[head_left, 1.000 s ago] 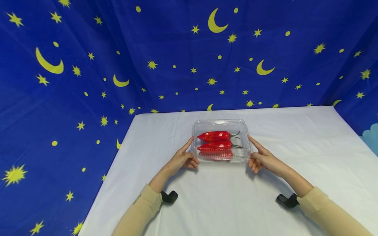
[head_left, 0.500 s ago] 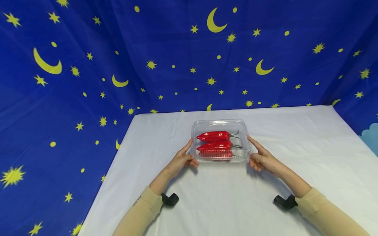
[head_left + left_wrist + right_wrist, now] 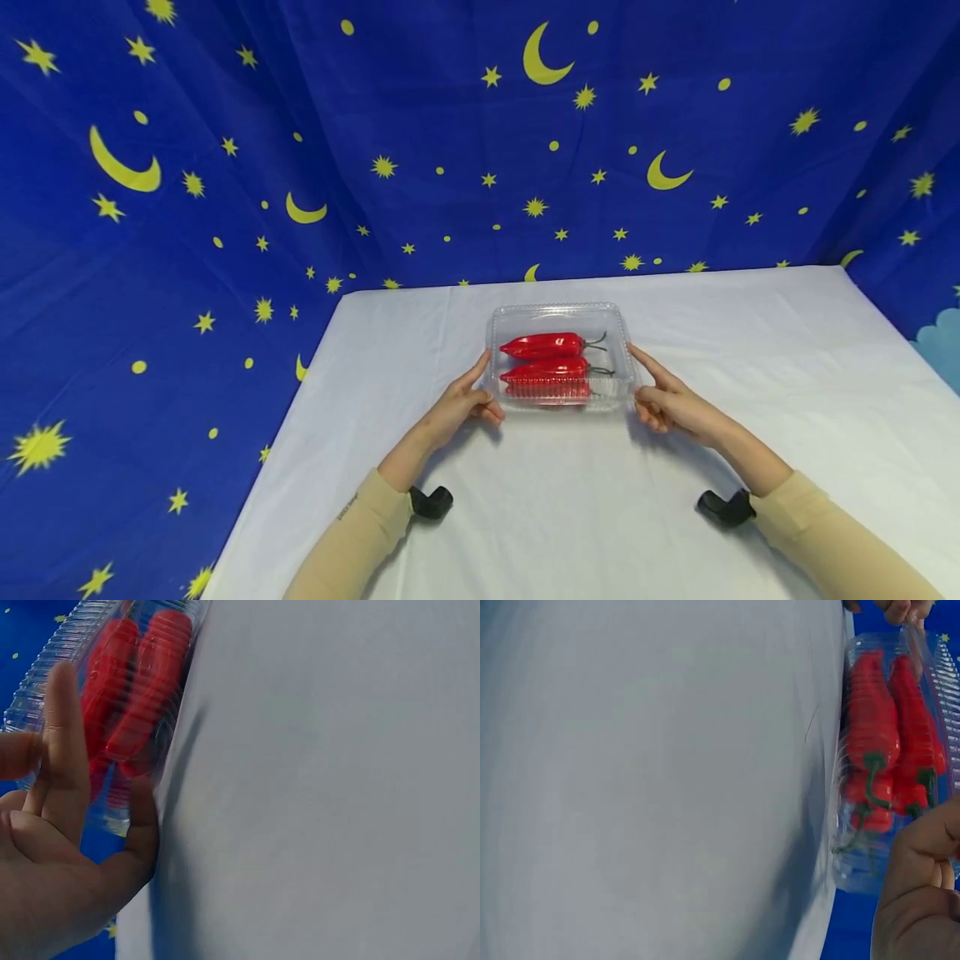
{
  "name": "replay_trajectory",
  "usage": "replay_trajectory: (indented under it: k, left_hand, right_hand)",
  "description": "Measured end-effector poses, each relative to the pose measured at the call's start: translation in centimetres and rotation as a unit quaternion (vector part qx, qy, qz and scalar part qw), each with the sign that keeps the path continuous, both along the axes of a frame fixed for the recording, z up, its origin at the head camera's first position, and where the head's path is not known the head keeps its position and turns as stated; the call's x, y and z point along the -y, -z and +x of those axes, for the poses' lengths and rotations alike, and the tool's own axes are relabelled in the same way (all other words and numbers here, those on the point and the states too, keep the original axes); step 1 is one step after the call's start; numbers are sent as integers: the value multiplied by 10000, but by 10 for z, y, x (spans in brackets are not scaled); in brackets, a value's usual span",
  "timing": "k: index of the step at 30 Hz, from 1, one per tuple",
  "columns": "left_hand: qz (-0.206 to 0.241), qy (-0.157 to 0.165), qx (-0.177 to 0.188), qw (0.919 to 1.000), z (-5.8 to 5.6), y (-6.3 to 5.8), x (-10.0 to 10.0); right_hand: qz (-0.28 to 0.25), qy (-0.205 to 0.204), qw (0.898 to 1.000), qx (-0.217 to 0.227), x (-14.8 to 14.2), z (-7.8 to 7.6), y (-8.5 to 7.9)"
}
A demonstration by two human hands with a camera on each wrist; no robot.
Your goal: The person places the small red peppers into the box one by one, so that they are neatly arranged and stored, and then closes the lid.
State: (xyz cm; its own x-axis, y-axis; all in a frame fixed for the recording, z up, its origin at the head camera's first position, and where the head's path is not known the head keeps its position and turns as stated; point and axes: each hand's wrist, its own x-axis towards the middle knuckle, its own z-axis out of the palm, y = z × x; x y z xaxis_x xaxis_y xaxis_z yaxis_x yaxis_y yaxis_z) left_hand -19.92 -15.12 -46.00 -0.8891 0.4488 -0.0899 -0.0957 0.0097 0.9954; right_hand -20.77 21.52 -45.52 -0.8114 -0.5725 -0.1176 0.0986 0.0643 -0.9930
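Observation:
In the head view a clear plastic clamshell box (image 3: 558, 315) lies on the white cloth with red peppers (image 3: 543, 346) inside, green stems toward the right. Its lid looks closed. At its left side is my left hand (image 3: 459, 407), the straight index finger touching the edge and the thumb at the near corner. My right hand (image 3: 675, 410) mirrors this at the right side, index finger extended along the edge, thumb near the front corner, other fingers curled below. Both wrist views show the same box beside each hand, with the peppers (image 3: 154, 682) blurred through ribbed plastic walls (image 3: 862, 874).
White cloth (image 3: 570, 500) covers the table. A blue curtain (image 3: 450, 100) with yellow moons and stars hangs behind and at the sides. Black wrist mounts (image 3: 431, 502) sit at both sleeve cuffs.
Almost nothing differs: the head view shifts slightly, while the hands stay at the sides of the box and the box and peppers keep their place.

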Motion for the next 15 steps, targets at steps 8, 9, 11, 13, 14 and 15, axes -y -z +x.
replay_trajectory:
  k: [8, 9, 11, 13, 14, 15]
  left_hand:
    - [-1247, -358, -124, 9915, 2, -22, 15]
    - [-1353, -427, -165, 9898, 3, -26, 18]
    - [-1580, -555, -320, 9854, 8, -35, 23]
    - [-1803, -637, -542, 9800, 16, -52, 25]
    - [-1948, -681, -693, 9760, 21, -61, 25]
    - [-2108, -744, -890, 9706, 26, -71, 24]
  right_hand:
    - [963, 352, 9938, -433, -12, 5, -19]
    - [1090, 368, 9921, -493, -14, 6, -22]
    - [1365, 390, 9876, -675, -15, 7, -26]
    - [1627, 406, 9821, -853, -15, 8, -31]
    - [1780, 422, 9784, -960, -14, 9, -34]
    - [1933, 437, 9741, -1086, -14, 9, -36]
